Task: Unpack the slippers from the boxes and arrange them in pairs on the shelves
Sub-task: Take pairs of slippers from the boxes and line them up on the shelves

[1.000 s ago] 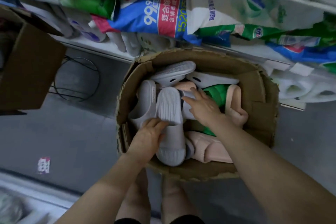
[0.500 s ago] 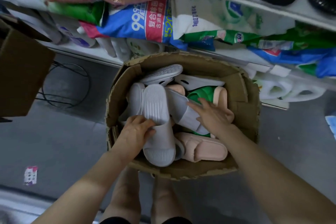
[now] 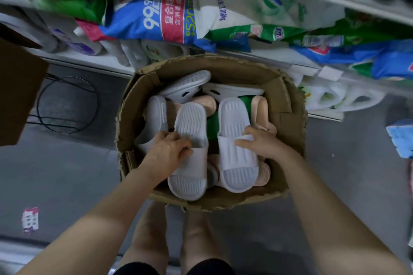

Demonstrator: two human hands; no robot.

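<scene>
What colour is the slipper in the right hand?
The slipper is pale lilac-grey, ribbed; head view.

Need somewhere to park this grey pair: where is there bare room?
Bare grey floor lies left of the cardboard box, beside the wire ring, and right of the box. The shelves behind are crowded with detergent bags and slippers; the box is full.
</scene>
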